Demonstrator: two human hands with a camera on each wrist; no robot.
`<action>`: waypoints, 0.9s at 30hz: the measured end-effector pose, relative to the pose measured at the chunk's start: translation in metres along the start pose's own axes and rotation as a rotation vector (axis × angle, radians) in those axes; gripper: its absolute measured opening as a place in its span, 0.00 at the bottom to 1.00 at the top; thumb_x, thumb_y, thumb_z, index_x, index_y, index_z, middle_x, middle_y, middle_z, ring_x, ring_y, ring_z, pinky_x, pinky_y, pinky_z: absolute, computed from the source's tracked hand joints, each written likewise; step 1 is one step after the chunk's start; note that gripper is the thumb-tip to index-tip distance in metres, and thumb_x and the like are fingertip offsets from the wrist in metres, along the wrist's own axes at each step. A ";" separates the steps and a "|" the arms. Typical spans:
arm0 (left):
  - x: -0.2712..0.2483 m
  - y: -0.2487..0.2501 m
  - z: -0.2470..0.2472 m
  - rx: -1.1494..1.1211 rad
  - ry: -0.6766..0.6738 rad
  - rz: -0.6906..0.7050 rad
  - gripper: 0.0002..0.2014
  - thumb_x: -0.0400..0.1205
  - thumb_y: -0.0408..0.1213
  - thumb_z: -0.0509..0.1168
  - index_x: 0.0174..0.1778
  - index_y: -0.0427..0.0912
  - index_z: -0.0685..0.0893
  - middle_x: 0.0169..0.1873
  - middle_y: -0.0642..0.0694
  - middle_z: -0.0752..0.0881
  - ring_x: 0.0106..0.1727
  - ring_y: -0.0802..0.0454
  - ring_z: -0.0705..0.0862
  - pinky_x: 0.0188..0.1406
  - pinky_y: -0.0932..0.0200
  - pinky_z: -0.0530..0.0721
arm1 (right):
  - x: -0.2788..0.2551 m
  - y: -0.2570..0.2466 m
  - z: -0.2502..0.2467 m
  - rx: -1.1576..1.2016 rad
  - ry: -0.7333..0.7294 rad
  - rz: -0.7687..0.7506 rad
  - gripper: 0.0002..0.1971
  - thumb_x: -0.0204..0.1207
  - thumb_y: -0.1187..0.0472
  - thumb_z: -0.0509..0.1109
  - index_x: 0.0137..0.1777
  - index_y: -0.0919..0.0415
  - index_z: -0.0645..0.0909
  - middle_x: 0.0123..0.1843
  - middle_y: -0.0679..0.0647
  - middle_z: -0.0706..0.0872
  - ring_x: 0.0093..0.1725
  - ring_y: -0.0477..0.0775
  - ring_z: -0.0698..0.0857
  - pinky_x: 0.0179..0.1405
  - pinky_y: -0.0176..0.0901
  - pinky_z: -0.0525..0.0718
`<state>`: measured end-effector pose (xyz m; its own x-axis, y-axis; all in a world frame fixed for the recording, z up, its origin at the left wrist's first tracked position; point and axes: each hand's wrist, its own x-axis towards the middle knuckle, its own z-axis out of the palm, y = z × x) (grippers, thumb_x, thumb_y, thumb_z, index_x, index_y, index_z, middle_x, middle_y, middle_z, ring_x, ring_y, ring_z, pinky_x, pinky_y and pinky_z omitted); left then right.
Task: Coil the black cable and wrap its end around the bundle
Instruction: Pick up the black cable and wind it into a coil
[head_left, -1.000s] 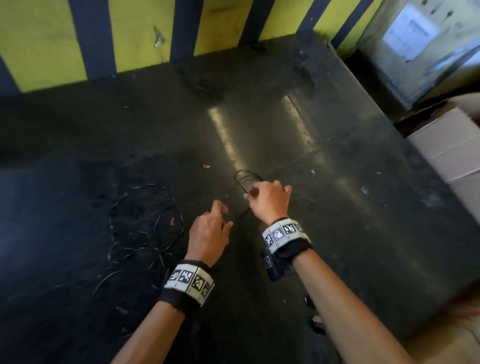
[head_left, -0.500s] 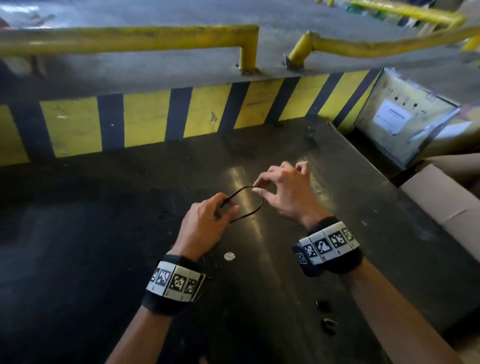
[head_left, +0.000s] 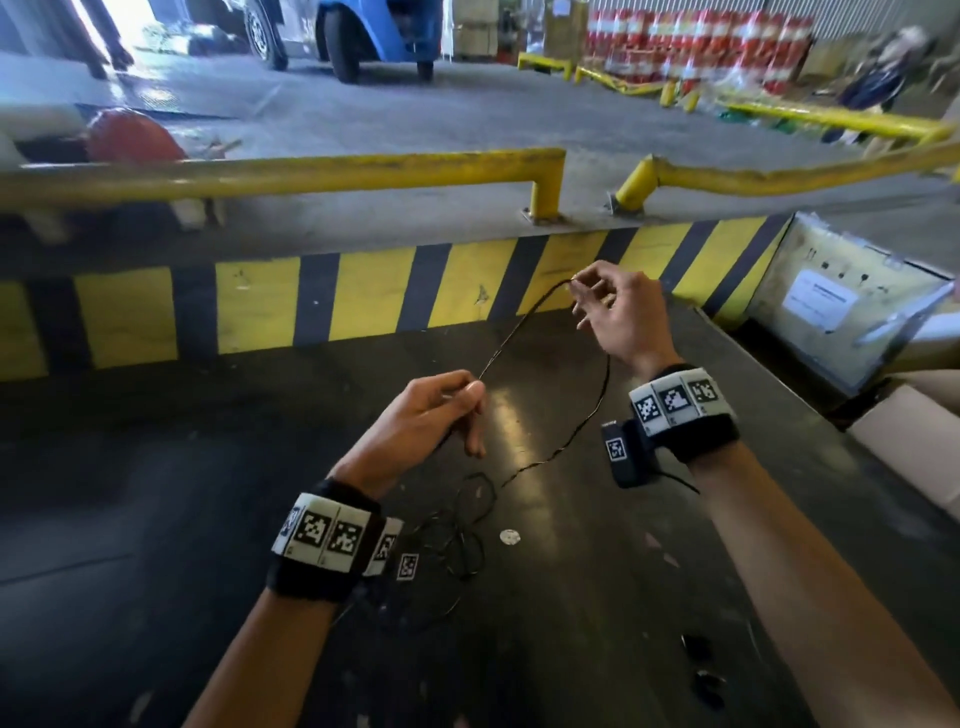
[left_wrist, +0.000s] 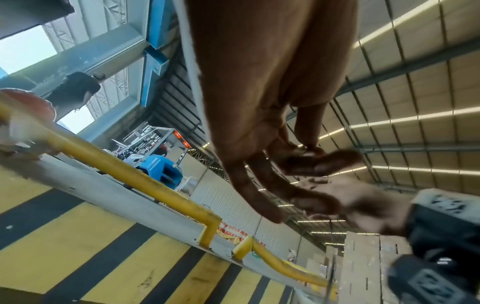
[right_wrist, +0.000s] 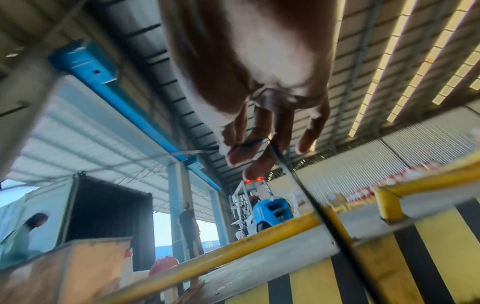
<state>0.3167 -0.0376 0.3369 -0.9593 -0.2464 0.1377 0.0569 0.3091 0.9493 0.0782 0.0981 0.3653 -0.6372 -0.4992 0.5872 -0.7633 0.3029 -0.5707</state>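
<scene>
Your right hand (head_left: 618, 317) pinches the black cable (head_left: 524, 327) at its raised bend; your left hand (head_left: 426, 415) pinches it lower down. Remaining cable lies in loose loops on the dark table (head_left: 156, 467) below your left wrist.

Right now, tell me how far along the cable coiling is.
Done: little. No finished bundle shows.
In hand: the left hand and right hand each pinch the black cable, stretched between them; a slack run droops from the right hand.
Left: most of the cable lies in loose, untidy loops on the dark table below the left wrist. It must be gathered into coils, then the end wrapped round the bundle.
</scene>
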 end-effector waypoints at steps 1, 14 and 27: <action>-0.006 0.005 -0.001 -0.046 -0.024 -0.017 0.13 0.92 0.33 0.55 0.44 0.36 0.80 0.26 0.43 0.83 0.34 0.39 0.85 0.37 0.63 0.85 | 0.006 0.003 0.004 0.016 0.040 0.024 0.09 0.83 0.55 0.72 0.50 0.61 0.86 0.37 0.52 0.90 0.30 0.52 0.90 0.30 0.41 0.90; -0.032 0.034 -0.029 -0.504 -0.076 0.150 0.15 0.92 0.31 0.52 0.71 0.32 0.76 0.42 0.38 0.87 0.49 0.40 0.86 0.56 0.47 0.87 | -0.019 0.026 0.090 -0.159 -0.319 0.287 0.09 0.80 0.47 0.71 0.46 0.50 0.90 0.41 0.55 0.93 0.43 0.60 0.91 0.44 0.48 0.89; 0.012 0.069 -0.030 -0.745 0.050 0.020 0.14 0.91 0.30 0.55 0.71 0.31 0.77 0.35 0.45 0.87 0.39 0.51 0.88 0.44 0.56 0.91 | -0.113 0.026 0.107 -0.177 -0.471 0.321 0.10 0.82 0.44 0.69 0.48 0.45 0.89 0.46 0.49 0.94 0.49 0.54 0.91 0.45 0.46 0.88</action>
<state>0.3174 -0.0473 0.4124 -0.9436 -0.2940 0.1526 0.2632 -0.3858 0.8842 0.1422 0.0755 0.2227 -0.7537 -0.6545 0.0606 -0.5728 0.6087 -0.5490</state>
